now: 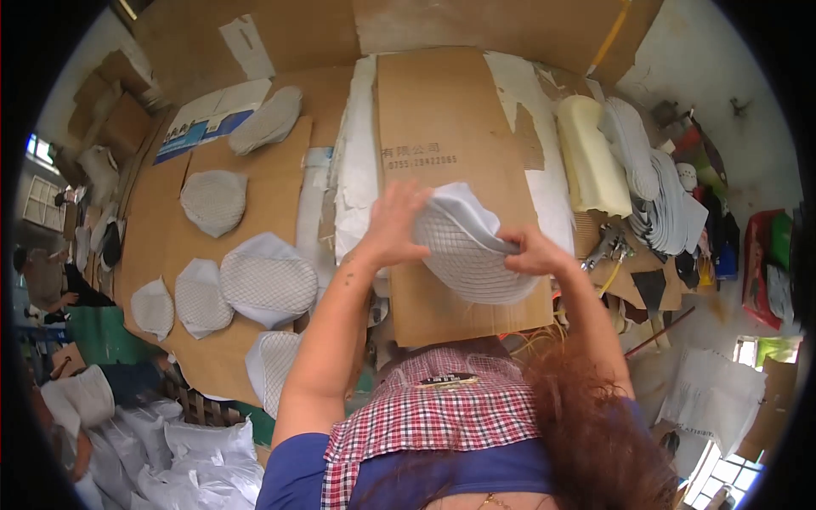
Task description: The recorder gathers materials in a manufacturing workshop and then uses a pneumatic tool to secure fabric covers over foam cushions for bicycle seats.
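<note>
Both my hands hold one white oval mesh-faced fabric piece (470, 246) above a brown cardboard sheet (442, 127) on the worktable. My left hand (393, 225) grips its left edge, fingers curled over the top. My right hand (534, 252) pinches its right edge. The piece is bent, with its plain white side folded over at the top. Several similar white mesh pieces (268, 279) lie spread out on cardboard to the left.
A stack of white pieces (654, 183) and a cream foam roll (589, 153) stand at the right. A metal spray gun (605, 246) lies near my right hand. White filled bags (191, 450) sit at lower left, where another person (51, 285) sits.
</note>
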Demonstrator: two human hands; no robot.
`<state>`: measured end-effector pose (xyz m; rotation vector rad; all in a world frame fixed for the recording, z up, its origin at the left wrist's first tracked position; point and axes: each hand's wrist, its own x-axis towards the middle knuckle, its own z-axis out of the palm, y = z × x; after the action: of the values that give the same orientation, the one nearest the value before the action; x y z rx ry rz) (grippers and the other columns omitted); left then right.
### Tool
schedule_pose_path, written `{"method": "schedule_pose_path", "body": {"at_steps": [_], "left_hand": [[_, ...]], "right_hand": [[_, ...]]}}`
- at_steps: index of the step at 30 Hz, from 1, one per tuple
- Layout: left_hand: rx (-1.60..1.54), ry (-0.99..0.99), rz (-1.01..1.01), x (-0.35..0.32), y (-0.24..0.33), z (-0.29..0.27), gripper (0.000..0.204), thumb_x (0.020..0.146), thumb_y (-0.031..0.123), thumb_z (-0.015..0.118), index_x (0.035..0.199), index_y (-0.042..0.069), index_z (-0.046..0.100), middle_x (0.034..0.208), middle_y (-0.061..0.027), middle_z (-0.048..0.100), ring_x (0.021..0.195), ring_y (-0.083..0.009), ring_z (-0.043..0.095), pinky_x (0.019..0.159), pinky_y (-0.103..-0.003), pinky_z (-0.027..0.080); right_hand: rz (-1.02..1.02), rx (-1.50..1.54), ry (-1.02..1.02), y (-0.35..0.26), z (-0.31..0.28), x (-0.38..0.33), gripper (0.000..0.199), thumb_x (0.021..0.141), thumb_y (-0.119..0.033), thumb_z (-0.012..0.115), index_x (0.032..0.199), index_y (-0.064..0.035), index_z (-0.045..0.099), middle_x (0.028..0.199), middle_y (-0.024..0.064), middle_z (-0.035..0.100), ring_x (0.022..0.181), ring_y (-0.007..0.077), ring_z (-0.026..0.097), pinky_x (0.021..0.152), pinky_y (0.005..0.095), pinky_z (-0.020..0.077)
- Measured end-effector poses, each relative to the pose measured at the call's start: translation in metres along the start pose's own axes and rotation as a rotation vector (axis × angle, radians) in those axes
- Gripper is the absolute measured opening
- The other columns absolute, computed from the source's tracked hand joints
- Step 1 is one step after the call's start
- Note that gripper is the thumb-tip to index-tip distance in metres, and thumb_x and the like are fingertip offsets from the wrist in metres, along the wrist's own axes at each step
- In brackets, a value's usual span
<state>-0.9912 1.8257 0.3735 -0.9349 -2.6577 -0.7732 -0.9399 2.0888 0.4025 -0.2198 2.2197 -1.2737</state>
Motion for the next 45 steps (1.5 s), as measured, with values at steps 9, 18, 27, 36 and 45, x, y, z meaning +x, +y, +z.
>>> {"method": "schedule_pose_path", "body": {"at_steps": [9, 18, 27, 36, 45], "left_hand": [[-1.216, 0.065, -0.816, 0.012, 0.019, 0.106, 0.019, 0.076, 0.004, 0.053, 0.094, 0.0, 0.048, 0.089, -0.0088, 0.056, 0.08, -0.013, 0.055, 0.068, -0.026, 0.046], [-1.382, 0.305, -1.324, 0.011, 0.061, 0.147, 0.037, 0.075, 0.012, 0.059, 0.106, -0.004, 0.045, 0.097, -0.0124, 0.055, 0.086, -0.019, 0.054, 0.073, -0.03, 0.045], [-0.946, 0.537, -1.023, 0.04, 0.051, 0.122, 0.04, 0.074, 0.004, 0.057, 0.11, -0.002, 0.042, 0.097, -0.0111, 0.054, 0.086, -0.0181, 0.053, 0.077, -0.029, 0.043], [-0.685, 0.107, -1.191, -0.011, 0.06, 0.171, 0.042, 0.069, 0.008, 0.063, 0.107, -0.003, 0.047, 0.1, -0.012, 0.056, 0.087, -0.02, 0.056, 0.077, -0.031, 0.044], [-0.595, 0.284, -1.276, -0.04, 0.061, 0.2, 0.061, 0.065, 0.019, 0.068, 0.116, -0.003, 0.042, 0.111, -0.0208, 0.05, 0.101, -0.0294, 0.051, 0.086, -0.035, 0.039]], "right_hand": [[-0.694, -0.569, 0.665, -0.046, -0.152, 0.1, 0.051, 0.063, -0.014, 0.062, 0.111, -0.0056, 0.049, 0.107, 0.0167, 0.052, 0.099, 0.0324, 0.049, 0.082, 0.0378, 0.0416], [0.213, 0.879, 0.271, 0.132, -0.038, 0.119, 0.062, 0.08, -0.039, 0.054, 0.123, 0.0029, 0.036, 0.108, 0.0158, 0.052, 0.099, 0.0215, 0.05, 0.085, 0.034, 0.0399], [-0.067, 0.579, 0.384, 0.091, -0.086, 0.131, 0.044, 0.08, -0.032, 0.053, 0.106, 0.0026, 0.05, 0.093, 0.0112, 0.06, 0.084, 0.0205, 0.057, 0.075, 0.0324, 0.045], [0.258, 0.476, 0.259, 0.109, -0.123, 0.155, 0.051, 0.077, -0.04, 0.055, 0.108, 0.0004, 0.053, 0.099, 0.0138, 0.058, 0.088, 0.0213, 0.056, 0.078, 0.032, 0.0424], [-0.203, -0.092, 0.359, 0.098, -0.079, 0.209, 0.039, 0.075, -0.026, 0.061, 0.099, 0.0049, 0.055, 0.09, 0.0146, 0.06, 0.083, 0.0196, 0.056, 0.075, 0.0316, 0.0435]]}}
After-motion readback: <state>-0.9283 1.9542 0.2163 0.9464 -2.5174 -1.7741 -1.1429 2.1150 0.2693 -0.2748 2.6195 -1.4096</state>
